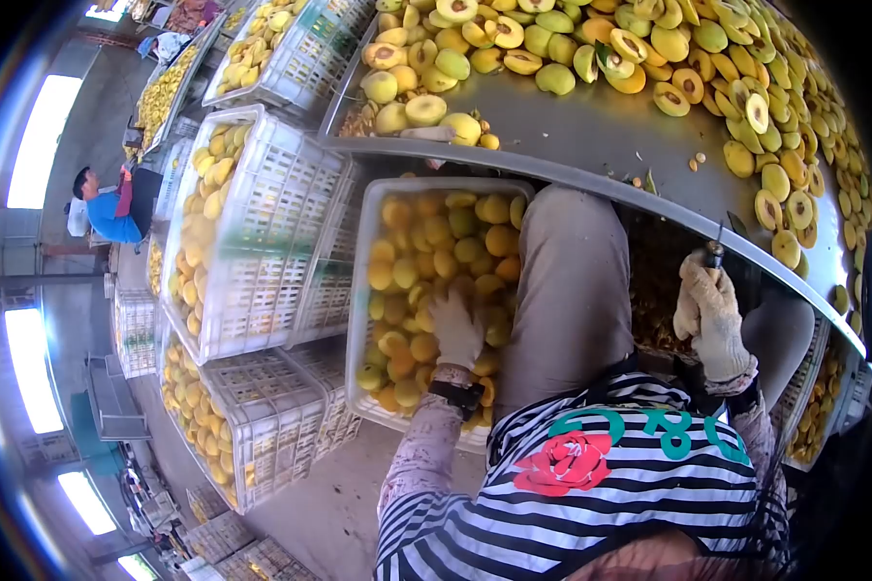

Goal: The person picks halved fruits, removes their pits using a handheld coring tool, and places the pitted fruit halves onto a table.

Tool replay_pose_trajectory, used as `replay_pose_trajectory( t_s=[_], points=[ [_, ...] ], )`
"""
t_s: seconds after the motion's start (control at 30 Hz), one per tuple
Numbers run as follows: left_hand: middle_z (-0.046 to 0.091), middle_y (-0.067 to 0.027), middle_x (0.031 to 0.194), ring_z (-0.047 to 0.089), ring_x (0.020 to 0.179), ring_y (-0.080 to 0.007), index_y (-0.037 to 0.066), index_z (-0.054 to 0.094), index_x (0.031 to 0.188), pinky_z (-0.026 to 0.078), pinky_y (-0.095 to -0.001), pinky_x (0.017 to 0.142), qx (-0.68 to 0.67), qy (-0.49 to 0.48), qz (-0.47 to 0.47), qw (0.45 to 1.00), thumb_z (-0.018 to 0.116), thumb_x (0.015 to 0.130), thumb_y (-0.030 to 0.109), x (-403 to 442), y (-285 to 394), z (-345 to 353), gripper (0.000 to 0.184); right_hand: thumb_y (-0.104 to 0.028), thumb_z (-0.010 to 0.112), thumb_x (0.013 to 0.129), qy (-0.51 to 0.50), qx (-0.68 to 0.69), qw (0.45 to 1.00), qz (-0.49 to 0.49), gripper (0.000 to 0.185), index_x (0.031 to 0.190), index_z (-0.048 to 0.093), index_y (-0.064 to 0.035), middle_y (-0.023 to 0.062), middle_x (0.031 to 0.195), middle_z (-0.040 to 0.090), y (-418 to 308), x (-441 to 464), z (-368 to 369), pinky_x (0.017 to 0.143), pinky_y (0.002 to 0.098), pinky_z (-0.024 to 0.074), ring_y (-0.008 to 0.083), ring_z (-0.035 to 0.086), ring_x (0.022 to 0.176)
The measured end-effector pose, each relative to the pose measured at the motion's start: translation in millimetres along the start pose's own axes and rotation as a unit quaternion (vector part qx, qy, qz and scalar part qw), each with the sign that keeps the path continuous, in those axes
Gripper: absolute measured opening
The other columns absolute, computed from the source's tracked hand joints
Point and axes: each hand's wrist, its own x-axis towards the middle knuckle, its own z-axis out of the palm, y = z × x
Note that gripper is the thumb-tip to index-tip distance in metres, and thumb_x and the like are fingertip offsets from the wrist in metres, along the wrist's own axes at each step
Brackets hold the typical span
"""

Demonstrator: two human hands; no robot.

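Observation:
My left hand [455, 327], in a pale glove, reaches down among whole yellow-orange apricots [424, 346] in a white plastic crate [358, 320]. Its fingers are slightly blurred and look stretched out over the fruit, with no fruit visibly gripped. A dark watch [455, 392] is on that wrist. Also gloved, my right hand [709, 315] is closed around a small hand tool [715, 254] with a dark collar and a thin metal tip pointing up. The glove hides the tool's handle. This hand is just below the metal table's near edge.
The metal table [552, 121] carries a heap of halved apricots [669, 44], many with stones showing. Stacked crates [271, 232] of apricots stand to the left. My knee [572, 252] is between the crate and my right hand. A seated person [111, 213] is farther off at left.

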Motion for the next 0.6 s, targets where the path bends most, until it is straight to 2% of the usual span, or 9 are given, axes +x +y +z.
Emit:
replay_pose_trajectory(
  t_s=[0.13,0.23,0.27,0.37,0.43,0.47,0.5,0.53,0.6],
  points=[
    [0.034,-0.0272,0.155,0.016,0.147,-0.0516,0.008,0.04,0.149,0.021,-0.0649,0.115,0.097,0.04,-0.051,0.993,0.062,0.089,0.034,20,-50,29,0.069,-0.031,0.064,0.1,0.018,0.012,1.0,0.015,0.023,0.102,0.055,-0.0096,-0.0042,0.056,0.043,0,-11,-18,0.036,0.0239,0.0288,0.007,0.034,0.037],
    [0.031,-0.0266,0.157,0.01,0.149,-0.0511,0.009,0.042,0.149,0.019,-0.0663,0.116,0.046,-0.035,-0.075,0.996,0.057,0.093,0.039,31,-52,20,0.065,-0.03,0.063,0.1,0.001,0.012,1.0,0.003,0.022,0.102,0.055,-0.0098,-0.0045,0.055,0.042,-6,-19,-6,0.037,0.024,0.0297,0.0071,0.035,0.038],
    [0.034,-0.0281,0.154,0.021,0.147,-0.0496,0.007,0.045,0.146,0.025,-0.0631,0.115,0.072,-0.03,-0.043,0.996,0.059,0.094,0.036,30,-53,11,0.061,-0.028,0.061,0.101,-0.025,0.011,1.0,-0.014,0.02,0.103,0.054,-0.0098,-0.0043,0.056,0.042,-4,-19,-7,0.038,0.0243,0.0301,0.0074,0.035,0.039],
    [0.028,-0.0233,0.161,0.026,0.147,-0.0439,0.011,0.043,0.151,0.023,-0.05,0.12,-0.174,0.03,-0.035,0.984,0.057,0.096,0.035,16,-79,-19,0.062,-0.027,0.059,0.102,0.004,0.015,1.0,-0.018,0.018,0.103,0.054,-0.01,-0.0041,0.058,0.043,0,-19,-12,0.038,0.0245,0.03,0.0078,0.036,0.039],
    [0.043,-0.027,0.15,0.04,0.139,-0.0432,0.007,0.048,0.147,0.037,-0.0489,0.113,-0.139,0.161,-0.105,0.972,0.06,0.096,0.029,-22,-92,-47,0.056,-0.027,0.059,0.102,-0.005,0.003,1.0,-0.026,0.017,0.1,0.053,-0.0109,-0.0039,0.059,0.043,-8,-21,-18,0.038,0.0248,0.0308,0.008,0.036,0.039],
    [0.046,-0.0298,0.144,0.045,0.133,-0.0447,0.006,0.053,0.14,0.039,-0.0527,0.11,-0.014,0.233,-0.12,0.965,0.063,0.093,0.023,-46,-91,-67,0.05,-0.027,0.059,0.102,-0.013,-0.001,0.999,-0.031,0.017,0.101,0.054,-0.0106,-0.0031,0.057,0.044,-6,-18,-25,0.038,0.025,0.03,0.0083,0.036,0.039],
    [0.045,-0.0264,0.147,0.047,0.133,-0.0427,0.006,0.053,0.14,0.04,-0.0524,0.111,0.008,0.217,-0.249,0.944,0.06,0.094,0.023,-71,-92,-80,0.049,-0.026,0.06,0.101,-0.021,-0.005,0.999,-0.035,0.016,0.102,0.055,-0.0103,-0.0023,0.055,0.045,-4,-14,-34,0.038,0.0251,0.0292,0.0087,0.036,0.039],
    [0.046,-0.0229,0.147,0.049,0.131,-0.0395,0.006,0.052,0.141,0.042,-0.0521,0.11,-0.003,0.25,-0.268,0.93,0.06,0.095,0.026,-103,-120,-69,0.05,-0.027,0.06,0.101,-0.018,-0.014,0.999,-0.027,0.018,0.102,0.055,-0.0102,-0.0023,0.055,0.044,-7,-12,-36,0.037,0.0253,0.0297,0.0087,0.036,0.038],
    [0.046,-0.023,0.146,0.05,0.129,-0.0345,-0.002,0.048,0.14,0.044,-0.045,0.109,-0.215,0.306,-0.434,0.819,0.054,0.1,0.037,-162,-137,-45,0.057,-0.03,0.06,0.102,-0.025,-0.021,0.999,-0.038,0.02,0.096,0.055,-0.0111,-0.0026,0.055,0.043,-17,-2,-32,0.037,0.0256,0.0299,0.0091,0.035,0.037]
  ],
)
